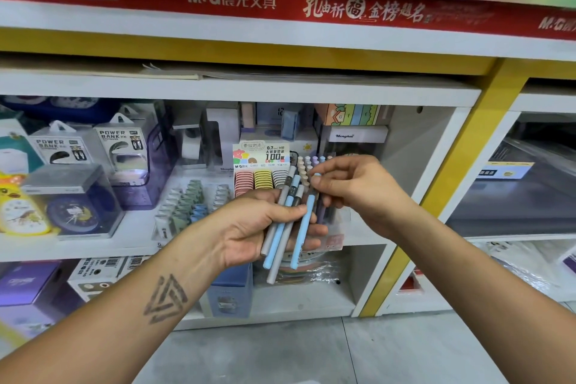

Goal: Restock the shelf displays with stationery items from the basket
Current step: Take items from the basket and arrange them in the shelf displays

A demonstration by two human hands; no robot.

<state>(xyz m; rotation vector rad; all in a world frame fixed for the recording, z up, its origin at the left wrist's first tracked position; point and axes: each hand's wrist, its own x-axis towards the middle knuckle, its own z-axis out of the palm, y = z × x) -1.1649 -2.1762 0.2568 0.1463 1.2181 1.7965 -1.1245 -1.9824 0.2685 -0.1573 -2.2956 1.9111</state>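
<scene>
1. At nine o'clock, boxed clocks (pixel 74 212) and power bank packs (pixel 120 146) crowded the white shelf (pixel 93 246).
2. At the centre, the left hand (pixel 258 227) curled round a fan of pens (pixel 285 221), grey and pale blue, tips pointing toward twelve o'clock.
3. Just behind them stood a pencil-lead display (pixel 261 165) with pink, yellow and grey rows.
4. Toward two o'clock, the right hand (pixel 358 187) pinched the top of one light-blue pen (pixel 304 227), whose lower part lay across the left fingers.
5. A yellow upright (pixel 452 184) divided the unit at three o'clock.
6. Grey floor tiles (pixel 311 352) ran along six o'clock; a red banner (pixel 280 3) spanned twelve.
</scene>
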